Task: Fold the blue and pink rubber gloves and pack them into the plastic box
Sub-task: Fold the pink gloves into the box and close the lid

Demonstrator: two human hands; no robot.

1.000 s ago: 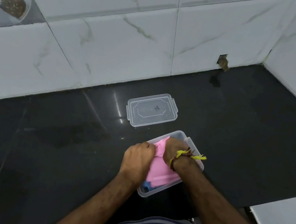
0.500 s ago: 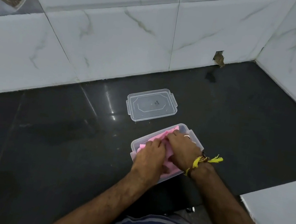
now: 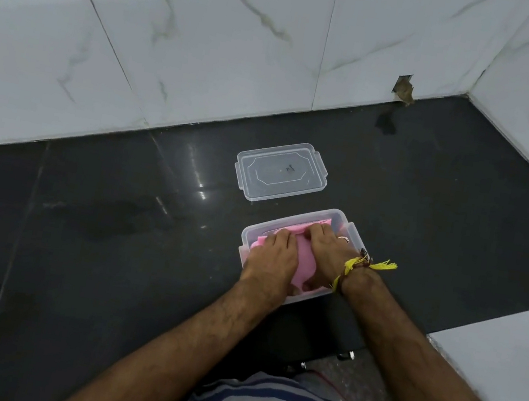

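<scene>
A clear plastic box (image 3: 348, 229) stands on the black counter, close to the front edge. The folded pink glove (image 3: 306, 263) lies inside it and fills most of the box. My left hand (image 3: 271, 259) presses on the glove's left part, fingertips curled onto the rubber. My right hand (image 3: 325, 249), with a ring and a yellow thread at the wrist, presses on the right part, its fingers reaching toward the far end. The blue glove is hidden, with no blue showing under the pink one.
The box's clear lid (image 3: 280, 171) lies flat on the counter just behind the box. White marble-look tiled walls (image 3: 210, 53) close the back and the right side. A white surface (image 3: 506, 370) sits at the lower right.
The pink glove, bunched up between both hands above the box a second ago, is now pushed down flat inside it. The blue patch at the box's near end is no longer visible.
</scene>
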